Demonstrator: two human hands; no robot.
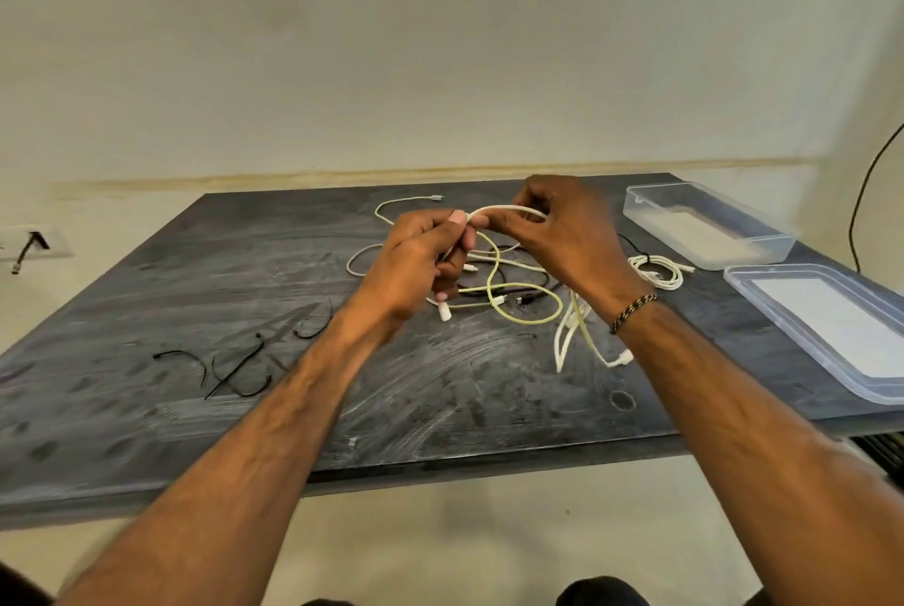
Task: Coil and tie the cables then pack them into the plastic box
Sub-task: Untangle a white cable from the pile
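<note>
Dark scuffed tabletop (146, 292) carries the work. White cable (499, 210) spans left to right above its centre, arched between both hands. Left hand (416, 258) pinches one end closed; right hand (562, 233) grips the other. Loose yellow cable (526, 307) lies beneath. Coiled cable (658, 270) and plastic box (704, 226) sit right; black ties (235, 370) left.

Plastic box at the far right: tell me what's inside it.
No cable shows inside the plastic box; only a pale patch shows through its clear floor. One coiled white cable lies outside it on the table.
</note>
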